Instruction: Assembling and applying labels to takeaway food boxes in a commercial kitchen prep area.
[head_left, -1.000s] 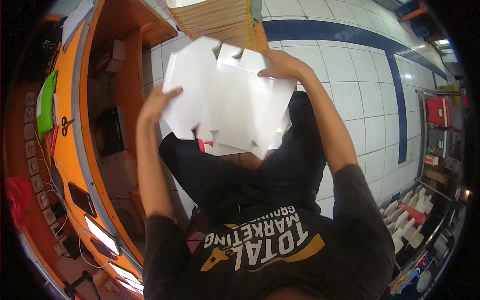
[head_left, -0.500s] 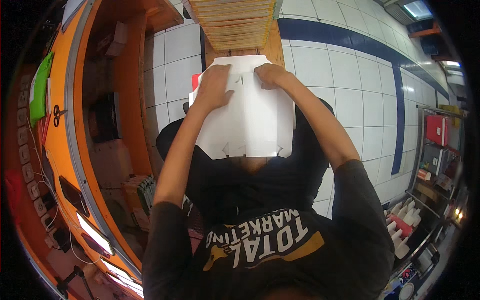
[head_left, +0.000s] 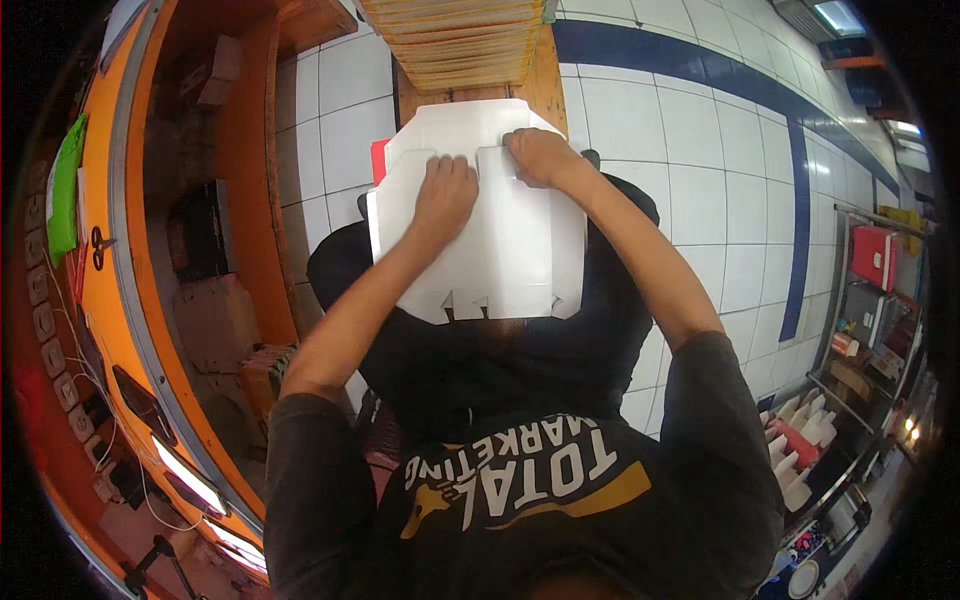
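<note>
while hands [head_left: 447, 203] [head_left: 545, 158] touch white cardboard [head_left: 518, 245], shelving [head_left: 842, 404] holds a red box [head_left: 874, 258].

Bright light leaves pale glare on the flat white cardboard sheet [head_left: 520, 240]; shadow dims the space beneath the orange wooden worktop's [head_left: 112, 310] right edge. Square white floor tiles [head_left: 710, 190] curve toward the black fisheye rim.

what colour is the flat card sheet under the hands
The card sheet is white on top, best seen in the head view.
</note>
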